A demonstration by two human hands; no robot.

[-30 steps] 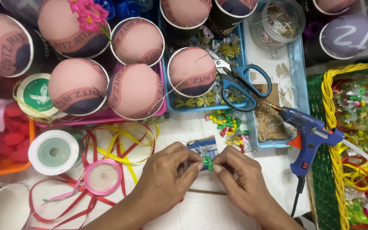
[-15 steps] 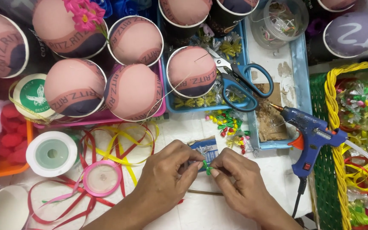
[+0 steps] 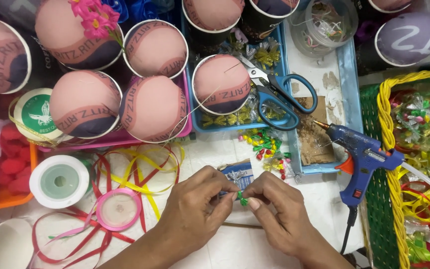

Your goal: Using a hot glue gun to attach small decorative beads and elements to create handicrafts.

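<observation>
1. Your fingers (image 3: 235,195) are pinching a tiny green ribbon piece (image 3: 243,201) from both sides: left hand (image 3: 195,209) thumb and forefinger are pressed together on one end, and right hand (image 3: 279,211) fingertips close on the other.
2. Keep the piece where it is, low over the white table (image 3: 319,204), just in front of the small blue card (image 3: 237,177), so a slip lands it on the table in front of you.
3. Grip near the tips only (a heavier squeeze would likely flatten the loops).
4. Keep your wrists clear of the loose red and yellow ribbons (image 3: 140,172) and the pink spool (image 3: 119,209) to your left.
5. Mind the blue glue gun (image 3: 362,159) on your right; its nozzle points towards the blue tray (image 3: 349,74) with the scissors (image 3: 279,97), and its tip may be hot.
</observation>
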